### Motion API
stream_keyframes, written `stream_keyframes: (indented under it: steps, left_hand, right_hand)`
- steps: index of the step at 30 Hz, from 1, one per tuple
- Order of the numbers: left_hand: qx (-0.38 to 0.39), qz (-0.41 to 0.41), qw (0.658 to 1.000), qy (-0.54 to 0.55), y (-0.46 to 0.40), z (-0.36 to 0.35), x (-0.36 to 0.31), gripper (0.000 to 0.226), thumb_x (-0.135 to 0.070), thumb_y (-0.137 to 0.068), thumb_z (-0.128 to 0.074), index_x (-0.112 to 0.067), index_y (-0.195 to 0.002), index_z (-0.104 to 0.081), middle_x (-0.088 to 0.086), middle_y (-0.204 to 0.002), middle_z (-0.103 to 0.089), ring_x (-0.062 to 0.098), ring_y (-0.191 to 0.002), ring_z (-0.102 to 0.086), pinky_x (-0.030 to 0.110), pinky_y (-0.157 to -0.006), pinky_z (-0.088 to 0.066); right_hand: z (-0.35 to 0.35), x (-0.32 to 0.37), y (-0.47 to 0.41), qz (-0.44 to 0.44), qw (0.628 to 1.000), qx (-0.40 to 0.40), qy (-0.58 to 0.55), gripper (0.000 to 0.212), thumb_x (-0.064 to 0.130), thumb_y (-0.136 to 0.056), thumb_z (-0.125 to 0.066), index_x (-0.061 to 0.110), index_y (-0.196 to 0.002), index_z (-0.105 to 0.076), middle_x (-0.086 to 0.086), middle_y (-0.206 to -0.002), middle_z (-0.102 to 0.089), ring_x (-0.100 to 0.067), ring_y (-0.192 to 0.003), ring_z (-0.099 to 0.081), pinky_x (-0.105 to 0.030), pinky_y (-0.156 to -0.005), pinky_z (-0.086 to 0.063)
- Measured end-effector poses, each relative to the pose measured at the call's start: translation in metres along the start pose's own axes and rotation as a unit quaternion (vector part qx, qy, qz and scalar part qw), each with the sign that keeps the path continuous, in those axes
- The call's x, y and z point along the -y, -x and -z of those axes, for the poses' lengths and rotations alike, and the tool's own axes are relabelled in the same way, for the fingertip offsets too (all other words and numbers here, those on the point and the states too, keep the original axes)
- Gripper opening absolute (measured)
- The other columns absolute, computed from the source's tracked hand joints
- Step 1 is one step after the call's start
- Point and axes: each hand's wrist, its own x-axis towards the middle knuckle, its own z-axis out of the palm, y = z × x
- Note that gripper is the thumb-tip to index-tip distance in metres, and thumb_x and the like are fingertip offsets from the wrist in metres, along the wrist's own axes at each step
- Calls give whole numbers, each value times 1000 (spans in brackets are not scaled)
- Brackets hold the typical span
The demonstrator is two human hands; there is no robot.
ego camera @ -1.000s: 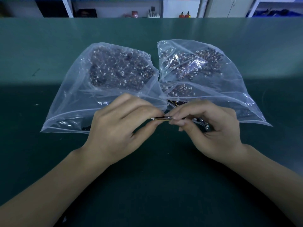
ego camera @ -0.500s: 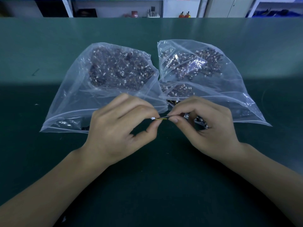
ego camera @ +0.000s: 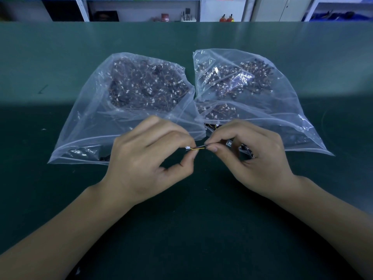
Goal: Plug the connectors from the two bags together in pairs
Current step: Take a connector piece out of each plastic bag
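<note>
White plug, short yellow-and-black wires: connector lead [ego camera: 195, 148] pinched between left hand [ego camera: 147, 160] and right hand [ego camera: 250, 156], above green mat [ego camera: 191, 229]. Behind, left bag [ego camera: 125, 102] and right bag [ego camera: 242, 91], clear plastic, heaped with similar leads.

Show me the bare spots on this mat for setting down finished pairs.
Free: the mat between the forearms, and the strips outside the left bag and right bag. Crowded: the middle, where both hands pinch a wired connector over the bag mouths.
</note>
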Motion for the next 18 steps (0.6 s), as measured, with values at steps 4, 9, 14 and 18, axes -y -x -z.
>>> stream_keyframes:
  steps: [4,9,14,18]
  left_hand:
    - [-3,0,1000,-1,0,0,0,15,-10,-98,-75,-6,-85,-81,1,-91,-78,26,-77,-71,37,-69,-52]
    - [-1,1,1000,3,0,0,0,13,-10,-97,-76,-6,-86,-81,1,-92,-78,26,-79,-71,37,-70,-53]
    - [4,-1,1000,-8,0,0,1,13,-11,-98,-75,-7,-87,-81,0,-93,-78,25,-80,-71,36,-71,-53]
    - [8,26,1000,-5,-1,1,0,11,-18,-98,-78,-8,-97,-81,0,-99,-77,21,-84,-69,30,-76,-53]
  right_hand:
    - [1,0,0,3,1000,8,-4,5,7,-100,-72,4,-99,-75,-4,-92,-73,-20,-80,-67,-30,-62,-50]
    - [1,0,0,-2,1000,5,-4,6,8,-100,-72,5,-99,-75,-5,-91,-73,-17,-81,-67,-26,-64,-50]
    - [0,-2,0,-2,1000,9,1,5,10,-101,-72,6,-99,-75,-4,-91,-72,-18,-79,-66,-30,-63,-50]
    - [4,-5,0,-11,1000,9,8,6,10,-102,-70,7,-99,-73,-1,-91,-71,-14,-78,-64,-32,-63,-51]
